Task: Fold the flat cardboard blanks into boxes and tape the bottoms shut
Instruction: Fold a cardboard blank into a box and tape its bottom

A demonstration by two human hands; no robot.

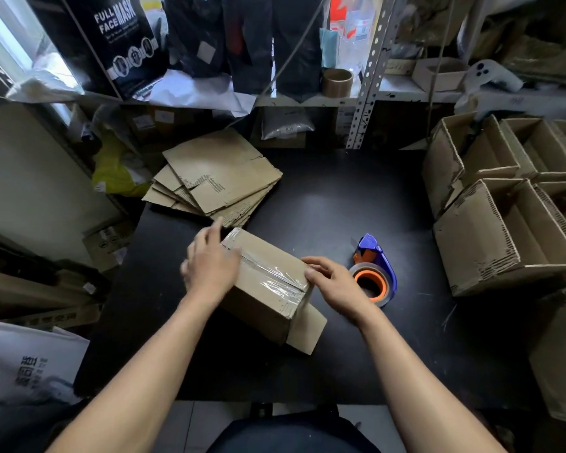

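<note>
Both hands bracket the taped box (268,286) at centre frame: left hand (209,266), blurred, fingers loosely spread on its left end; right hand (332,282) pressing the tape end down with curled fingers. Flat blanks (216,178) wait upper left, finished boxes (510,204) crowd the right edge, and the tape dispenser (374,273) sits just right, leaving dark table (324,197) open beyond.

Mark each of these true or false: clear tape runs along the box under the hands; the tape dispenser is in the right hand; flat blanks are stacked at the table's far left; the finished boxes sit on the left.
1. Clear tape runs along the box under the hands. True.
2. The tape dispenser is in the right hand. False: it lies on the table, beside that hand.
3. Flat blanks are stacked at the table's far left. True.
4. The finished boxes sit on the left. False: they stand on the right.
</note>
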